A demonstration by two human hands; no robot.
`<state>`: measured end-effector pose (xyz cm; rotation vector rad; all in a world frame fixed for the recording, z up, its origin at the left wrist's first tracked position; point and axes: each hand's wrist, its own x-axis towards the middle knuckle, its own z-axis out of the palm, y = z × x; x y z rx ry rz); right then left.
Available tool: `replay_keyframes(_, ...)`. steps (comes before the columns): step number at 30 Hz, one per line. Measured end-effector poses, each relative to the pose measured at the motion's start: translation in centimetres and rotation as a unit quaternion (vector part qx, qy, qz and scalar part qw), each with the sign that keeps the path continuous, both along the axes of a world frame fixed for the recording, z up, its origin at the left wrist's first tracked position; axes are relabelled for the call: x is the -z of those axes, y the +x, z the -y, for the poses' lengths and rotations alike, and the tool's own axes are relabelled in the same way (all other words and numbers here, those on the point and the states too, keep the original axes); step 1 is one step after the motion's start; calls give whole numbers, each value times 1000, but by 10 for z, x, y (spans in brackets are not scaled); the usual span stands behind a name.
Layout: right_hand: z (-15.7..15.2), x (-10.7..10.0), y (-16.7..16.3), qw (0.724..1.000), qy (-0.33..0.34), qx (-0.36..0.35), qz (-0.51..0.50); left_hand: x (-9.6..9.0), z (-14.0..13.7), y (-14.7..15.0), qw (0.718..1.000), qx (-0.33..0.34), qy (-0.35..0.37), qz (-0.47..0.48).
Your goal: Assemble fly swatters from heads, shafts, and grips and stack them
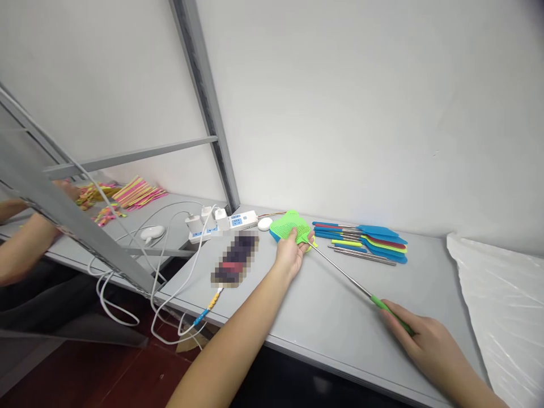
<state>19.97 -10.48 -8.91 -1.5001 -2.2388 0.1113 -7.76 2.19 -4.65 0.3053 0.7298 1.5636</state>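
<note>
A green fly swatter with a telescopic metal rod (340, 271) stretches between my two hands. My left hand (292, 254) is closed on the base of its perforated green head (289, 226), thumb on top. Under that head a blue edge and a bit of yellow-green show. My right hand (419, 334) wraps round the green handle (385, 307) near the table's front edge. Beyond, to the right of my left hand, lies a group of fly swatters (380, 235) in blue, red and yellow-green, with loose metal rods (365, 255) in front.
A blurred-out rectangular object (236, 259) lies left of my arm, its cable hanging off the edge. Behind it are a power strip (242, 220) with chargers and a white round object (264, 224). White plastic sheeting (501, 300) covers the right end. Past a metal frame (204, 96), another person's arm (29, 243) reaches in.
</note>
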Motion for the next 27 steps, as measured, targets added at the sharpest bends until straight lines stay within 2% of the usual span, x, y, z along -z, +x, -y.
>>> replay_keyframes(6,-4,-1,-19,999,28,32,1,4,27,39,993,110,16,-35)
replay_keyframes(9,-9,-1,-27,998,27,53,14,8,35,53,987,144,22,-61)
replay_keyframes(13,-14,-12,-37,997,5,56,48,11,32,49,987,146,12,-63)
replay_keyframes(16,-23,-30,-44,995,-27,45,81,10,25,39,988,147,9,-50)
replay_keyframes(18,-33,-43,-44,996,-22,24,80,7,21,31,987,155,15,-42)
replay_keyframes(20,-46,-53,-39,998,3,8,66,2,18,23,987,154,20,-31)
replay_keyframes(24,-69,-62,-30,999,34,1,19,-7,17,15,993,109,47,8)
replay_keyframes(27,-75,-62,-43,998,-6,-43,-55,-9,24,27,982,163,90,-35)
